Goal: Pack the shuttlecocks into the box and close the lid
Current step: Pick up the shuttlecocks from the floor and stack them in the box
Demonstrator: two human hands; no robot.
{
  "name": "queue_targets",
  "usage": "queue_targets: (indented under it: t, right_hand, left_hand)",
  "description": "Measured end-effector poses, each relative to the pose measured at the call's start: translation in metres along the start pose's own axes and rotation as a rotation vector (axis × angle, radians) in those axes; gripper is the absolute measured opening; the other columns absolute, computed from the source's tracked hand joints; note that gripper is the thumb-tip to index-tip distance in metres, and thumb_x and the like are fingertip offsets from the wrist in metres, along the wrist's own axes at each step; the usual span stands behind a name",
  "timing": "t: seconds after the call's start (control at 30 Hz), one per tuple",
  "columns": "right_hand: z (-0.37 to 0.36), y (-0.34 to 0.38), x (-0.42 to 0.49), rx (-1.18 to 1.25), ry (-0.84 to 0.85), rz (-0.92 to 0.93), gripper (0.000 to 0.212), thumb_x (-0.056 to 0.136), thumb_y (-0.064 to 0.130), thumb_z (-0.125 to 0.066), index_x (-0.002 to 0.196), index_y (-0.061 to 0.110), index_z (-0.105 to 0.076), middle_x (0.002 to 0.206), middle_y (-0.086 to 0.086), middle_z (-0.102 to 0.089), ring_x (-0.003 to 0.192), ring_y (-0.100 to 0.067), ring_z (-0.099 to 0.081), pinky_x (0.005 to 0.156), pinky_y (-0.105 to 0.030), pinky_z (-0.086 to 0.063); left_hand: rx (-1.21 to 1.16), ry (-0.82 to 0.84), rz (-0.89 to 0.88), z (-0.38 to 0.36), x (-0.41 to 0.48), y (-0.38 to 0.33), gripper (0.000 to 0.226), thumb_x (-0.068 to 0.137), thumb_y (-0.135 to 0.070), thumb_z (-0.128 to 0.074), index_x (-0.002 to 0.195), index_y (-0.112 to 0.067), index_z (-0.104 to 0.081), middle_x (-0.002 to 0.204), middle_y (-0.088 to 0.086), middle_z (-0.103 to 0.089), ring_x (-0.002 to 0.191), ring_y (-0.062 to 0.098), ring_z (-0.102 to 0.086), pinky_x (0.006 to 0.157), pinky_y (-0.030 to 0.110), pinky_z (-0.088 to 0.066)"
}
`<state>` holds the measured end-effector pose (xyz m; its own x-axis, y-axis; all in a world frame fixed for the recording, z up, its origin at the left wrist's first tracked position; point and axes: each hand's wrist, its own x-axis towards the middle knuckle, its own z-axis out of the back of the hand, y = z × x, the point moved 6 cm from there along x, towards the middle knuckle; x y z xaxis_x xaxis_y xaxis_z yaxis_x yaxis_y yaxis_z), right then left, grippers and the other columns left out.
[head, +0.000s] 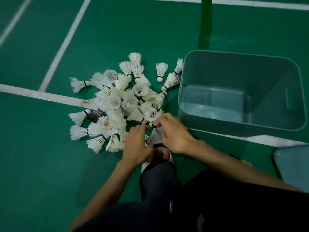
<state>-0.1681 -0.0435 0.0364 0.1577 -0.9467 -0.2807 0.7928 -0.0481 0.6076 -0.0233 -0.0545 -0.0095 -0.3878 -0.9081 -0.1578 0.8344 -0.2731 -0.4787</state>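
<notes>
A pile of several white feather shuttlecocks (pixel 117 101) lies on the green court floor, with a few loose ones at its edges. To its right stands a translucent grey-blue plastic box (pixel 182 91), open and holding nothing. Its lid (pixel 294 166) lies flat at the right edge. My left hand (pixel 136 146) rests palm down on the near edge of the pile, fingers curled over shuttlecocks. My right hand (pixel 173 133) reaches into the pile's near right side, and its fingertips pinch a shuttlecock (pixel 153 124) by the cork end.
White court lines (pixel 41 95) cross the floor under the pile and beside the box. A dark green post (pixel 204 24) rises behind the box. My dark trousers and a white shoe (pixel 145 164) sit just below my hands.
</notes>
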Motion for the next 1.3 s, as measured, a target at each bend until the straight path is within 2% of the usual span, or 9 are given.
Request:
queue_targets:
  t: [0.1, 0.2, 0.33, 0.43, 0.57, 0.73, 0.83, 0.93, 1.3]
  right_hand:
    - [-0.015, -0.004, 0.002, -0.202, 0.139, -0.047, 0.019, 0.089, 0.008, -0.056, 0.099, 0.017, -0.043, 0.159, -0.016, -0.021, 0.132, -0.038, -0.037, 0.104, -0.050, -0.042]
    - [-0.011, -0.010, 0.004, -0.215, 0.115, -0.106, 0.019, 0.087, 0.002, -0.057, 0.097, 0.014, -0.046, 0.153, -0.017, -0.024, 0.128, -0.038, -0.041, 0.100, -0.046, -0.040]
    - [-0.007, -0.021, 0.003, -0.095, -0.075, -0.212, 0.028, 0.086, 0.004, -0.064, 0.111, 0.008, -0.052, 0.143, -0.016, -0.030, 0.119, -0.037, -0.051, 0.093, -0.043, -0.047]
    - [-0.019, -0.023, 0.001, -0.015, -0.169, -0.222, 0.037, 0.085, -0.003, -0.065, 0.119, 0.007, -0.054, 0.153, -0.018, -0.024, 0.130, -0.037, -0.047, 0.103, -0.041, -0.047]
    - [-0.029, -0.033, 0.005, 0.036, -0.180, -0.166, 0.041, 0.084, -0.004, -0.069, 0.122, 0.005, -0.058, 0.164, -0.017, -0.014, 0.144, -0.036, -0.038, 0.116, -0.041, -0.041]
    - [-0.031, -0.038, 0.000, -0.008, -0.250, -0.122, 0.057, 0.083, -0.003, -0.071, 0.133, 0.004, -0.047, 0.169, -0.017, 0.000, 0.145, -0.040, -0.038, 0.111, -0.043, -0.048]
    - [-0.036, -0.043, 0.002, -0.094, -0.200, -0.202, 0.053, 0.083, 0.000, -0.070, 0.131, 0.005, -0.049, 0.157, -0.020, -0.029, 0.137, -0.040, -0.045, 0.106, -0.044, -0.050]
    - [-0.029, -0.046, 0.003, -0.154, -0.216, -0.181, 0.048, 0.077, 0.000, -0.071, 0.123, 0.005, -0.058, 0.118, -0.015, -0.058, 0.103, -0.037, -0.062, 0.078, -0.040, -0.053]
    - [0.003, -0.062, -0.048, -0.158, -0.031, -0.273, 0.008, 0.093, 0.026, -0.058, 0.088, 0.019, -0.058, 0.100, -0.013, -0.067, 0.094, -0.037, -0.063, 0.080, -0.039, -0.052]
  left_hand:
    - [0.371, 0.194, -0.032, -0.019, 0.003, -0.004, 0.056, 0.077, -0.044, -0.059, 0.127, -0.017, -0.056, 0.126, 0.007, -0.056, 0.117, 0.031, -0.051, 0.091, 0.043, -0.040]
    - [0.417, 0.267, 0.050, -0.025, 0.020, -0.007, 0.058, 0.084, -0.050, -0.064, 0.133, -0.021, -0.054, 0.152, 0.008, -0.044, 0.131, 0.033, -0.048, 0.103, 0.049, -0.036]
    - [0.253, 0.161, 0.127, -0.016, 0.028, -0.010, 0.031, 0.075, -0.036, -0.064, 0.099, -0.021, -0.052, 0.108, 0.005, -0.065, 0.104, 0.032, -0.062, 0.091, 0.046, -0.043]
    - [0.060, -0.040, 0.172, 0.002, 0.022, -0.002, 0.033, 0.071, -0.038, -0.062, 0.088, -0.016, -0.046, 0.083, 0.003, -0.058, 0.080, 0.030, -0.058, 0.065, 0.037, -0.044]
    - [-0.210, -0.208, 0.136, 0.015, 0.018, 0.003, 0.037, 0.070, -0.039, -0.060, 0.093, -0.011, -0.052, 0.087, 0.004, -0.056, 0.082, 0.027, -0.053, 0.067, 0.041, -0.048]
    - [-0.103, -0.238, 0.038, 0.019, 0.030, -0.007, 0.051, 0.065, -0.040, -0.067, 0.106, -0.011, -0.057, 0.102, 0.001, -0.046, 0.097, 0.021, -0.043, 0.077, 0.036, -0.043]
    - [0.051, -0.072, -0.063, 0.005, 0.043, -0.016, 0.054, 0.062, -0.038, -0.070, 0.110, -0.014, -0.064, 0.112, 0.006, -0.048, 0.105, 0.026, -0.047, 0.084, 0.038, -0.047]
    - [0.066, 0.123, -0.114, -0.010, 0.054, -0.023, 0.058, 0.062, -0.035, -0.066, 0.116, -0.014, -0.070, 0.126, 0.013, -0.051, 0.119, 0.035, -0.047, 0.097, 0.042, -0.048]
    - [0.211, 0.215, -0.146, -0.020, 0.067, -0.029, 0.063, 0.062, -0.063, -0.061, 0.113, -0.030, -0.078, 0.121, -0.002, -0.064, 0.108, 0.029, -0.050, 0.089, 0.042, -0.045]
